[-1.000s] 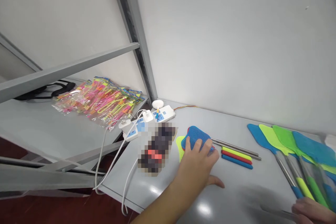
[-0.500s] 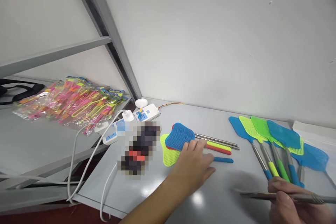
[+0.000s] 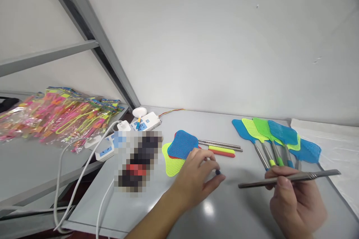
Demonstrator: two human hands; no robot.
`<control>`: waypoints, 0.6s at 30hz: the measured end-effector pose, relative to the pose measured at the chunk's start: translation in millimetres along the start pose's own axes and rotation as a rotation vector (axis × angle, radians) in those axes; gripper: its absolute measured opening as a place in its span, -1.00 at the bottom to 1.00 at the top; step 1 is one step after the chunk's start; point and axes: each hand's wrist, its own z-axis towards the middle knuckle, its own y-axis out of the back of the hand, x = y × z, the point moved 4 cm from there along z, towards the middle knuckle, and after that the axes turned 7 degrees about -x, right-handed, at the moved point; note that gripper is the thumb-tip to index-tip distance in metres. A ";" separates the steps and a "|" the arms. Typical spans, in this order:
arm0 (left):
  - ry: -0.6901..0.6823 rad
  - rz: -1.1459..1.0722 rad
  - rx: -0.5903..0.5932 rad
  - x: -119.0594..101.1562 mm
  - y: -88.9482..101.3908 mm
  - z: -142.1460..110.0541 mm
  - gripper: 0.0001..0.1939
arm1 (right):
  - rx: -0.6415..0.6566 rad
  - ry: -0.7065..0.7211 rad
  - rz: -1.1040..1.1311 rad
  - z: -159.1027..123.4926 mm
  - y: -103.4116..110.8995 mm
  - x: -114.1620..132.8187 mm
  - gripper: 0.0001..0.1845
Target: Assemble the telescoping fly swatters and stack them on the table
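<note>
Metal rod (image 3: 300, 176) held slightly tilted above the gray surface (image 3: 238, 213), front right, in the right hand (image 3: 301, 201), grip closed between thumb and fingers, both ends jutting out. Dark blue piece (image 3: 217, 172), seen end-on, pinched in the left hand (image 3: 195, 177), grip formed by thumb and fingertips, near the middle of the surface. Just beyond, blue mesh head (image 3: 183, 144) lying over a red mesh head (image 3: 168, 151), with a yellow-green mesh head (image 3: 174, 166) partly beneath. Right of that stack, a yellow handle (image 3: 221, 149) and a red handle (image 3: 224, 153) side by side, slim metal tubes (image 3: 220, 144) just behind. Past the right hand, flyswatters (image 3: 283, 132) in blue, yellow-green and green, fanned out with heads overlapping, beside white sheeting (image 3: 333, 149). To the left, a pixelated object (image 3: 140, 160), too blurred to identify, near a white power strip (image 3: 144, 125). Farther left, brightly colored packets (image 3: 75, 114) in clear plastic, heaped on a gray shelf (image 3: 17, 164); pale wall (image 3: 202, 44) behind.
</note>
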 end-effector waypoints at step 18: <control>0.088 -0.092 0.009 -3.5 -10.7 4.7 -0.69 | 0.445 0.258 -0.067 39.6 -52.8 54.6 -0.96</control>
